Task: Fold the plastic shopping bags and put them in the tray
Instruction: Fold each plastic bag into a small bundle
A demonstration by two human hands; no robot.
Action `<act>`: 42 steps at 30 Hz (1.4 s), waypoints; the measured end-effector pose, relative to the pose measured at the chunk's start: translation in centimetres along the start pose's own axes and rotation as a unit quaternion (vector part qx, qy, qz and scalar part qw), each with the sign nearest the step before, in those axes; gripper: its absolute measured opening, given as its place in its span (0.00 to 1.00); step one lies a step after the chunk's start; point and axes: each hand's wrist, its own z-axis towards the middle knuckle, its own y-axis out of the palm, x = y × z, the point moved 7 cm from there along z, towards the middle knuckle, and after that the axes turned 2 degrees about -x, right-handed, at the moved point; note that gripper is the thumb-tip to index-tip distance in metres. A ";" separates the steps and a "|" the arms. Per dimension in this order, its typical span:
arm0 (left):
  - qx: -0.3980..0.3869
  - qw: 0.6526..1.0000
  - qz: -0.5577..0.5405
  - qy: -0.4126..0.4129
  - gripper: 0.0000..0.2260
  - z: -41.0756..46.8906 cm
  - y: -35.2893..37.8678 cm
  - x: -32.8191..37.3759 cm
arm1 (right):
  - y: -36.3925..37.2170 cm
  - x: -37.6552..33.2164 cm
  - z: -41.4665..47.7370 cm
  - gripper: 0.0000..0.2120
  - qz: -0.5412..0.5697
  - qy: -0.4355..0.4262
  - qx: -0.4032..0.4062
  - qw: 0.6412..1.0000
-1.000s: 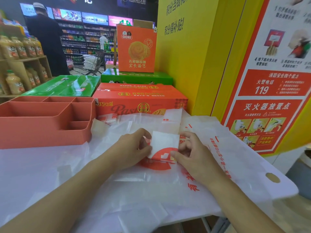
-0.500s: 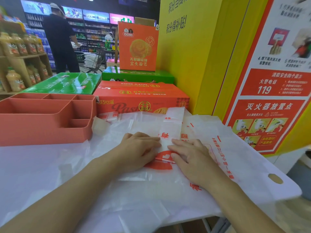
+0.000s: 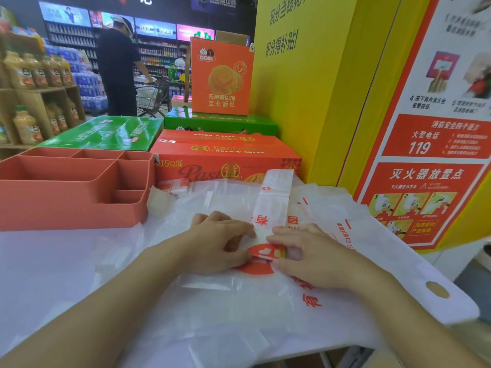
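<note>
Two grips: left hand [image 3: 220,243], right hand [image 3: 310,257] pinch bag strip [image 3: 271,205] | long axis points away

White red-printed bags [image 3: 239,301], terracotta tray [image 3: 66,208]

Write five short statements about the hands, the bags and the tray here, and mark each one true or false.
1. The left hand and the right hand both pinch the near end of the folded bag strip. True.
2. The tray stands to the right of the hands. False: it stands to their left.
3. The folded bag strip lies in the tray. False: it lies on the flat bags spread over the table.
4. The tray has several compartments. True.
5. An orange carton stands upright on a green carton behind the work area. True.
</note>
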 end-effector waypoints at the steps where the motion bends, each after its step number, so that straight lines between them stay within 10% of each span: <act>1: 0.004 1.000 -0.001 0.004 0.21 0.0 -0.2 0.1 | -0.3 0.2 0.0 0.27 0.006 -0.003 -0.009 1.000; 10: 0.059 0.998 -0.025 0.018 0.32 0.4 -1.3 0.8 | -1.1 0.5 0.8 0.18 0.050 -0.096 0.128 0.986; 27: 0.090 0.988 -0.127 -0.021 0.14 0.0 -1.6 -0.3 | -1.4 2.0 0.6 0.08 0.298 -0.088 0.183 0.933; 42: 0.115 0.982 -0.123 -0.088 0.06 0.1 -2.0 -0.7 | -1.0 1.7 1.0 0.33 0.222 -0.075 0.183 0.955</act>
